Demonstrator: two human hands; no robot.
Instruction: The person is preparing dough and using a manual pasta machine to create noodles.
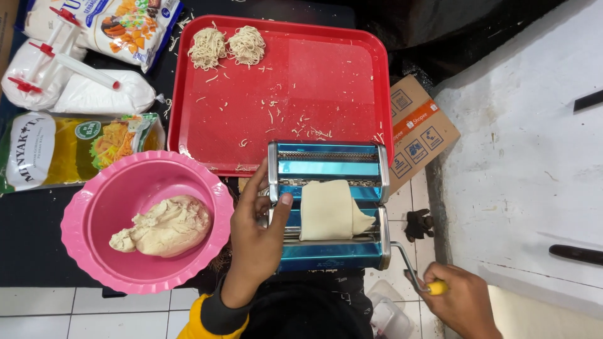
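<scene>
Nearest the camera, the right hand [463, 300] is closed around the yellow grip of the crank handle [416, 271], a bent metal rod that runs up into the right side of the pasta machine [328, 204]. The left hand [256, 233] lies against the machine's left end, fingers spread and curled over the frame, thumb tip pressed on the top edge beside the rollers; it steadies the body rather than clasping anything loose. A yellow and dark sleeve [210, 314] covers the left wrist.

The machine is shiny blue and chrome, standing on a dark surface above white floor tiles. A flat, folded sheet of pale dough [329, 209] sits in the roller slot at the middle of the machine, its lower edge at the rollers and a corner flopping to the right.

Just left of the left hand, a pink bowl [146, 221] with a scalloped rim holds a rough lump of dough [164, 227].

Behind the machine and touching its back edge lies a red tray [326, 75], dusted with noodle scraps, with two nests of cut noodles [227, 46] at its far left corner. To the tray's right is a cardboard box [418, 129]. At far left lie a pouch of yellow oil [69, 147], white bags [94, 94] and a printed flour bag [125, 25]
</scene>
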